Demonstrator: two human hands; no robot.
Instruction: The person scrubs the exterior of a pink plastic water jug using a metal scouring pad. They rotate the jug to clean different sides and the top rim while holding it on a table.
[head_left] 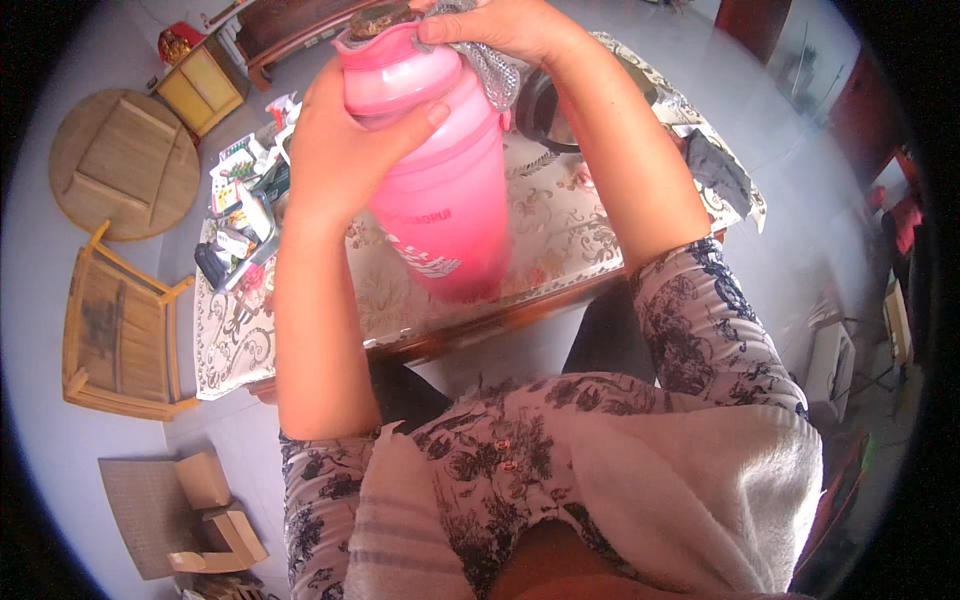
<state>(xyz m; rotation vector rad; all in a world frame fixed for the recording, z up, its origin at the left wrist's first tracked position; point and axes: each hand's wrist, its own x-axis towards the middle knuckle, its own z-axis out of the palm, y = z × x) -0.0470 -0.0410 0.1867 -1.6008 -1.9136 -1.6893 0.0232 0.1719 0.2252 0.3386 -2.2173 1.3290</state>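
A tall pink thermos flask [440, 190] stands on the patterned tablecloth [600, 235] in front of me, tilted slightly. My left hand [345, 150] is wrapped round its upper body, thumb lying across the front. A brown stopper [380, 20] shows in the flask's mouth. At the far right side of the rim, my right hand [505, 28] holds a grey, shiny, mesh-like cloth [492, 75] against the flask, thumb pressed near the lip. The fingers of that hand are partly hidden behind the cloth and cut by the upper edge.
Papers, packets and a tray [255, 235] crowd the table's left side. A dark round pan-like object [545, 110] lies behind my right forearm, a dark cloth [718, 170] at the right edge. A wooden chair [125, 330], a round wooden tabletop [125, 165] and cardboard boxes [215, 510] stand left.
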